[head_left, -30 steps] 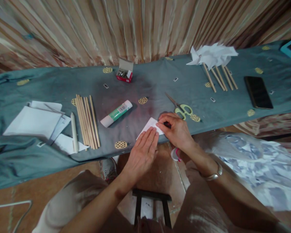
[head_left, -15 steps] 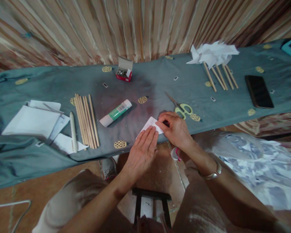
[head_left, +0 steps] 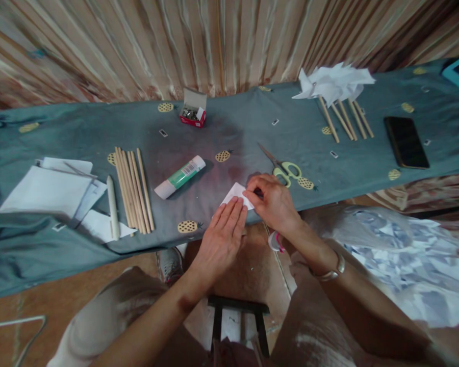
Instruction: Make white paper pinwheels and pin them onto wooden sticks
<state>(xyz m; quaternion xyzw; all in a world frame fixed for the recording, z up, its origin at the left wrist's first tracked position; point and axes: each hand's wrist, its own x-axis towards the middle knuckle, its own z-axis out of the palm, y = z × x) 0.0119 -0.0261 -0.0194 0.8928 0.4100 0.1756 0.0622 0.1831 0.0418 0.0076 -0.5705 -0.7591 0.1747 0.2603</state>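
A small folded piece of white paper lies at the near edge of the cloth-covered table. My left hand rests flat on it, fingers stretched out. My right hand pinches the paper's right corner between thumb and bent fingers. Just beyond the right hand lie scissors with light green handles, blades pointing away to the left. Left of the paper is a green and white glue stick lying on its side.
Wooden sticks, a pale pen-like tool and white paper sheets lie at left. A red box of metal pieces stands behind. Paper pinwheels and a phone lie at right. A bag of pinwheels or paper pieces sits below.
Both hands stay at the paper, almost unmoved. The whole view has shifted slightly, so the table's things appear a little further left.
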